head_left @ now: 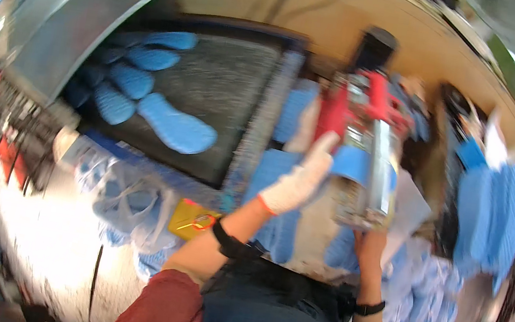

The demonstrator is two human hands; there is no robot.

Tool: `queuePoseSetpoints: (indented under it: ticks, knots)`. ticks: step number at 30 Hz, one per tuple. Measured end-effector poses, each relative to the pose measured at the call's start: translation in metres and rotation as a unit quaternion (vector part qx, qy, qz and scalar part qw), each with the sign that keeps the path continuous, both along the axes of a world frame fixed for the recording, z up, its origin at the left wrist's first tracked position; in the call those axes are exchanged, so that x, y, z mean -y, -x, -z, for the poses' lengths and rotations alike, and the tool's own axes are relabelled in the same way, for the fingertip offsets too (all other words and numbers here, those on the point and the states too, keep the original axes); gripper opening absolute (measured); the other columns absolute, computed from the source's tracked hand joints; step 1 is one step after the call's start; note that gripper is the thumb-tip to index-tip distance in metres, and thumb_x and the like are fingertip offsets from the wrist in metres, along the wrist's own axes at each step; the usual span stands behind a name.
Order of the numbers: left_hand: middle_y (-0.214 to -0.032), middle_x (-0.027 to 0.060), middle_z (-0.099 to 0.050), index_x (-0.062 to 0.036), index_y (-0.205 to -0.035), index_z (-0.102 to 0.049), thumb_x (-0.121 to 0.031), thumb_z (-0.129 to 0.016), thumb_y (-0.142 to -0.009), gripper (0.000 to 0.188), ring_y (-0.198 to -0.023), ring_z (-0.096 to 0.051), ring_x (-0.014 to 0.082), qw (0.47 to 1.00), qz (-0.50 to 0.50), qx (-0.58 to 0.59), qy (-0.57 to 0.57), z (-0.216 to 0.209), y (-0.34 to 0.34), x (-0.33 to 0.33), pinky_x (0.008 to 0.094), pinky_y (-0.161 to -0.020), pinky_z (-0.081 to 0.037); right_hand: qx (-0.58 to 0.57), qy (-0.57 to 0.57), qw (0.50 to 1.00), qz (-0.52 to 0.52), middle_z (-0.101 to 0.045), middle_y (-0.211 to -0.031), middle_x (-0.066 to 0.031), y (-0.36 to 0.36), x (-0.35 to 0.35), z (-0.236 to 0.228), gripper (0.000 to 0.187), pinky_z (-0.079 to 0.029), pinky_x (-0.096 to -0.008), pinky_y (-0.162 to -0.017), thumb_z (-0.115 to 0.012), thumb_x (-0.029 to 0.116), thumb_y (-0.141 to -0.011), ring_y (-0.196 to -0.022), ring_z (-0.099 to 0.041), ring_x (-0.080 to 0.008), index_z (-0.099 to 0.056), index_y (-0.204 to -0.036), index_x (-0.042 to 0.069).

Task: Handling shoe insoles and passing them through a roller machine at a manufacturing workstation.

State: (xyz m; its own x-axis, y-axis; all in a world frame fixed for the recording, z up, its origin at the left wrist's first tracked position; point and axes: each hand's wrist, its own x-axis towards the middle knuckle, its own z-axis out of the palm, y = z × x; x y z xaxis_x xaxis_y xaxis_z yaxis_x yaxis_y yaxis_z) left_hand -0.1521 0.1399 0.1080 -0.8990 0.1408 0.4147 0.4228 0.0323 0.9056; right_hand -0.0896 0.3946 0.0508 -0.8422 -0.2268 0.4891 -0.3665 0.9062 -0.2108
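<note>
A red and silver machine (373, 132) stands on the bench in front of me, its edges smeared by motion. A blue insole-like piece (351, 164) lies in its front part. My left hand (300, 182), in a white glove with an orange cuff, reaches along the machine's left side with its fingers stretched out; whether it touches the machine I cannot tell. My right hand (369, 241) is at the machine's lower front edge, its fingers mostly hidden there. Beside my left hand lie blue insoles (275, 170) in stacks.
At left, a dark conveyor belt (223, 81) in a blue frame carries several blue insoles (177, 125). Below it hang clear bags of blue pieces (130, 198) and a yellow box (189, 217). More blue insoles (490, 215) stand stacked at right, with bagged ones (421, 298) lower down.
</note>
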Motion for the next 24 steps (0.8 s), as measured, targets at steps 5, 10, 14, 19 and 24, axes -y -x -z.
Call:
queuePoseSetpoints:
  ticks: [5, 10, 14, 19, 24]
  knots:
    - [-0.149, 0.0126, -0.030, 0.0033, -0.146, -0.024, -0.040, -0.020, -0.105, 0.060, -0.139, -0.026, 0.0191, 0.965, 0.132, 0.210, -0.090, -0.018, -0.058, 0.032, 0.0310, -0.115, -0.017, 0.098, 0.005, 0.992, 0.082, -0.063, -0.112, -0.0196, 0.011, -0.008, 0.048, 0.043, -0.046, -0.0464, -0.089, -0.074, 0.017, -0.072, -0.106, -0.057, -0.0399, -0.064, -0.112, 0.008]
    - [-0.142, 0.0088, -0.040, 0.0001, -0.140, -0.036, -0.039, -0.025, -0.104, 0.054, -0.130, -0.039, 0.0202, 0.775, 0.168, 0.410, -0.451, -0.036, -0.106, 0.052, 0.0340, -0.113, -0.025, -0.007, -0.089, 0.995, 0.043, -0.064, -0.108, -0.0200, 0.024, -0.015, 0.055, 0.039, -0.050, -0.0480, -0.078, -0.070, 0.021, -0.074, -0.093, -0.061, -0.0419, -0.066, -0.109, 0.007]
    - [-0.133, 0.0101, -0.049, -0.0061, -0.132, -0.045, -0.028, -0.038, -0.097, 0.042, -0.124, -0.044, 0.0257, 0.769, 0.146, 0.284, -0.554, -0.070, -0.079, 0.112, 0.0355, -0.111, -0.023, 0.024, -0.068, 0.996, 0.053, -0.066, -0.104, -0.0194, 0.021, -0.009, 0.043, 0.035, -0.051, -0.0476, -0.073, -0.072, 0.021, -0.070, -0.089, -0.062, -0.0414, -0.069, -0.102, 0.007]
    - [-0.128, 0.0097, -0.056, -0.0020, -0.125, -0.048, -0.027, -0.028, -0.104, 0.038, -0.120, -0.049, 0.0230, 0.817, -0.066, 0.181, -0.544, -0.050, 0.026, 0.211, 0.0305, -0.105, -0.035, 0.044, -0.067, 0.996, 0.041, -0.068, -0.093, -0.0187, 0.026, -0.037, 0.069, 0.026, -0.051, -0.0472, -0.073, -0.073, 0.020, -0.070, -0.084, -0.063, -0.0394, -0.070, -0.092, 0.006]
    - [-0.125, 0.0232, -0.054, 0.0017, -0.143, -0.027, -0.016, -0.075, -0.072, 0.088, -0.116, -0.055, 0.0310, 0.783, -0.488, 0.227, 0.312, -0.015, 0.069, 0.286, 0.0369, -0.099, -0.043, 0.147, -0.092, 0.984, 0.033, -0.062, -0.113, -0.0227, 0.029, -0.056, 0.087, 0.034, -0.050, -0.0436, -0.086, -0.061, 0.013, -0.082, -0.101, -0.061, -0.0380, -0.061, -0.113, -0.001]
